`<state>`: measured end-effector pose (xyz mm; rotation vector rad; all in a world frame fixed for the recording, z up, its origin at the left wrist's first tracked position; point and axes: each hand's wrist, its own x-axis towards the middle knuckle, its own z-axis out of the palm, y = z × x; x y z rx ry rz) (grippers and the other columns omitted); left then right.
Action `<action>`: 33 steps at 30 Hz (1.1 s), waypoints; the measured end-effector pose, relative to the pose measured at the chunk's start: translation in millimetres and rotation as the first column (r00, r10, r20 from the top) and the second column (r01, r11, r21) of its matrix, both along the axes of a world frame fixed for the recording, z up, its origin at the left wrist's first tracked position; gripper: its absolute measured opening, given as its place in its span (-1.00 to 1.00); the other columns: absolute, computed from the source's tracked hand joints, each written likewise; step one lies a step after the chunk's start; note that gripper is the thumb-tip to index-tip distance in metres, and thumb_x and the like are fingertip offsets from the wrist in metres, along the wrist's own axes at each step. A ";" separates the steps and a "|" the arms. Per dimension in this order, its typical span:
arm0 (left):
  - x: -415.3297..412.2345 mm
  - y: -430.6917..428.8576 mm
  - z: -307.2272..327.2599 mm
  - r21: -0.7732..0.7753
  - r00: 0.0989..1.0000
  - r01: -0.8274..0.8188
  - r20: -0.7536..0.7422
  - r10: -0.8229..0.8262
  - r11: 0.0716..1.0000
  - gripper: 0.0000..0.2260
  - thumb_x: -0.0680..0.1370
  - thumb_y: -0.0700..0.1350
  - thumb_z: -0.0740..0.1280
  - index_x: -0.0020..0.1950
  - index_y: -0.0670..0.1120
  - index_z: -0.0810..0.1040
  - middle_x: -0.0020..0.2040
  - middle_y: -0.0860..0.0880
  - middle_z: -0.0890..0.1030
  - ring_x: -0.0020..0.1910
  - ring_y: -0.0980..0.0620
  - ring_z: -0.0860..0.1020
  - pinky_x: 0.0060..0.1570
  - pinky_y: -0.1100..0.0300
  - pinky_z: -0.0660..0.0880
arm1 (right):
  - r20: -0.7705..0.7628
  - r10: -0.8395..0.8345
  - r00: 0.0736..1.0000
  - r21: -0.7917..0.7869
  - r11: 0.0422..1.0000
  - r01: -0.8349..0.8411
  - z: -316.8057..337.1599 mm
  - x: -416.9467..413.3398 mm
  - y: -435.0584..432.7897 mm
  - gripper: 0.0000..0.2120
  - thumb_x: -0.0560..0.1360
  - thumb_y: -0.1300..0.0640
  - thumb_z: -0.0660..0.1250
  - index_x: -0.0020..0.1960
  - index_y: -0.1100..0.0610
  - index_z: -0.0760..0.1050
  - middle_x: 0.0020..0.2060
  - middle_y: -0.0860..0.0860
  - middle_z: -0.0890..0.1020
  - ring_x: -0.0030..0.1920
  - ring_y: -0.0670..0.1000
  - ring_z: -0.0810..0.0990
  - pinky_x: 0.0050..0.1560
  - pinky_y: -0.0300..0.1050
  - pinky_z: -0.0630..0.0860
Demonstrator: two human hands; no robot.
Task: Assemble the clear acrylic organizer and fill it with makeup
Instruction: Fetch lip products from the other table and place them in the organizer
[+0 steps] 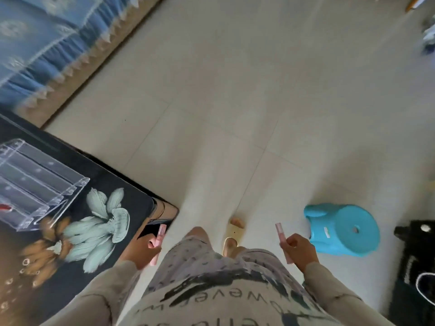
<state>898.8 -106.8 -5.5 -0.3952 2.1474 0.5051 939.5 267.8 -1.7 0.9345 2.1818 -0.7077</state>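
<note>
The clear acrylic organizer [35, 184] stands on a black flower-printed table [98, 231] at the left, with something small and red [4, 208] inside it. My left hand [141, 250] is closed around a pink makeup tube [159, 241] near the table's right corner. My right hand [301, 250] grips a second pink makeup tube [283, 241] over the floor, far from the organizer. Both tubes point upward in the frame.
A turquoise plastic stool [346, 231] stands on the tiled floor [235, 114] to the right. A dark bag with a white cord [414, 278] sits at the right edge. A blue fringed bed cover [47, 43] fills the upper left. My slippered foot [233, 236] shows below.
</note>
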 end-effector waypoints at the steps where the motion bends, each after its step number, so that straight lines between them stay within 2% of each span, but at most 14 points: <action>1: -1.3 4.9 -0.6 -0.005 0.999 -0.048 0.001 0.048 0.999 -0.93 0.50 -0.13 0.28 -0.09 -0.13 0.46 0.05 -0.13 0.60 -0.02 -0.08 0.53 -0.03 0.14 0.39 | -0.015 0.042 0.999 0.003 0.999 -0.042 2.6 -20.3 11.2 -0.81 0.47 0.09 0.31 -0.26 0.13 0.39 -0.30 0.03 0.51 -0.26 0.04 0.44 -0.33 -0.19 0.26; 3: -4.0 14.4 -2.3 -0.019 0.988 -0.156 -0.006 0.156 0.988 -0.85 0.51 -0.13 0.28 0.00 -0.18 0.51 0.05 -0.15 0.62 -0.05 -0.06 0.51 -0.10 0.19 0.34 | -0.036 0.122 0.992 0.011 0.992 -0.122 8.2 -60.9 27.9 -0.77 0.46 0.11 0.33 -0.32 0.10 0.36 -0.34 0.02 0.49 -0.28 0.05 0.42 -0.38 -0.23 0.26; 6: -5.2 24.9 -8.2 -0.029 0.954 -0.298 0.007 0.298 0.954 -0.84 0.52 -0.10 0.25 -0.06 -0.20 0.51 0.04 -0.17 0.64 0.01 -0.12 0.57 -0.05 0.21 0.36 | -0.070 0.163 0.984 -0.016 0.986 -0.164 10.9 -112.6 39.5 -0.73 0.45 0.16 0.36 -0.37 0.08 0.35 -0.35 0.05 0.50 -0.26 0.07 0.44 -0.31 -0.17 0.27; 9: -15.8 28.6 -13.6 -0.034 0.929 -0.366 0.050 0.368 0.930 -0.81 0.53 -0.08 0.25 0.02 -0.18 0.53 0.06 -0.14 0.65 0.00 -0.08 0.56 0.00 0.21 0.39 | -0.077 0.197 0.977 -0.038 0.979 -0.200 10.1 -156.7 36.8 -0.83 0.46 0.16 0.35 -0.26 0.17 0.42 -0.29 0.06 0.53 -0.22 0.07 0.45 -0.20 -0.20 0.27; 12: -39.7 28.3 -18.3 -0.041 0.904 -0.423 0.047 0.425 0.905 -0.82 0.52 -0.09 0.26 0.02 -0.17 0.53 0.04 -0.13 0.65 -0.06 -0.05 0.54 -0.03 0.21 0.40 | -0.059 0.244 0.968 -0.076 0.966 -0.248 4.8 -194.9 26.8 -0.87 0.47 0.15 0.33 -0.20 0.17 0.43 -0.27 0.05 0.54 -0.20 0.07 0.48 -0.14 -0.18 0.35; 15: -73.2 22.3 -21.6 -0.038 0.884 -0.466 0.023 0.467 0.884 -0.84 0.53 -0.06 0.23 -0.08 -0.13 0.53 -0.08 -0.09 0.63 0.03 -0.11 0.58 0.02 0.18 0.41 | -0.027 0.274 0.961 -0.090 0.957 -0.275 -0.5 -231.1 12.7 -0.86 0.47 0.14 0.33 -0.22 0.14 0.42 -0.25 0.06 0.55 -0.18 0.07 0.51 -0.11 -0.15 0.42; 17: -99.9 13.4 -18.5 -0.030 0.873 -0.488 0.011 0.488 0.872 -0.83 0.54 -0.04 0.21 -0.13 -0.09 0.52 -0.05 -0.10 0.64 0.04 -0.11 0.58 0.01 0.17 0.41 | -0.009 0.294 0.956 -0.081 0.952 -0.294 -1.4 -255.9 1.7 -0.86 0.47 0.14 0.33 -0.20 0.17 0.43 -0.25 0.07 0.55 -0.18 0.07 0.51 -0.12 -0.14 0.41; 20: -137.2 -2.8 -10.6 -0.016 0.856 -0.517 0.005 0.517 0.856 -0.74 0.55 -0.03 0.20 -0.35 0.00 0.37 -0.11 -0.13 0.64 0.02 -0.14 0.59 -0.11 0.20 0.36 | 0.016 0.294 0.956 -0.056 0.955 -0.293 0.3 -288.4 -16.5 -0.86 0.47 0.16 0.34 -0.20 0.19 0.43 -0.25 0.09 0.54 -0.22 0.07 0.48 -0.17 -0.17 0.36; 23: -179.3 -21.7 -1.5 -0.007 0.829 -0.558 -0.033 0.558 0.830 -0.68 0.56 -0.05 0.18 -0.41 -0.01 0.29 -0.21 -0.15 0.59 0.02 -0.17 0.59 -0.14 0.17 0.33 | 0.026 0.306 0.952 -0.046 0.951 -0.304 1.7 -322.0 -36.5 -0.86 0.46 0.19 0.34 -0.23 0.21 0.43 -0.24 0.13 0.55 -0.23 0.09 0.47 -0.17 -0.17 0.35; 27: -220.8 -49.1 8.3 -0.004 0.801 -0.597 -0.069 0.595 0.803 -0.77 0.53 -0.10 0.22 -0.32 -0.01 0.33 -0.01 -0.16 0.63 0.05 -0.15 0.56 -0.07 0.19 0.34 | 0.029 0.380 0.925 -0.014 0.925 -0.379 5.3 -369.1 -64.1 -0.85 0.45 0.20 0.35 -0.23 0.24 0.44 -0.23 0.15 0.55 -0.19 0.10 0.47 -0.16 -0.16 0.31; 31: -250.1 -69.9 11.8 0.014 0.744 -0.663 -0.101 0.660 0.749 -0.77 0.54 -0.09 0.21 -0.32 -0.04 0.33 -0.07 -0.18 0.62 0.03 -0.16 0.57 -0.12 0.19 0.34 | 0.048 0.460 0.886 -0.011 0.888 -0.460 8.4 -421.7 -93.5 -0.87 0.46 0.19 0.34 -0.20 0.23 0.45 -0.20 0.14 0.55 -0.16 0.10 0.48 -0.13 -0.17 0.32; 33: -260.2 -78.3 11.8 0.010 0.700 -0.709 -0.113 0.705 0.705 -0.80 0.55 -0.10 0.20 -0.28 -0.06 0.35 -0.03 -0.19 0.63 0.04 -0.17 0.56 -0.08 0.16 0.38 | 0.046 0.506 0.861 -0.018 0.863 -0.505 9.7 -450.4 -111.9 -0.88 0.47 0.18 0.33 -0.17 0.23 0.46 -0.19 0.14 0.55 -0.15 0.10 0.49 -0.12 -0.17 0.33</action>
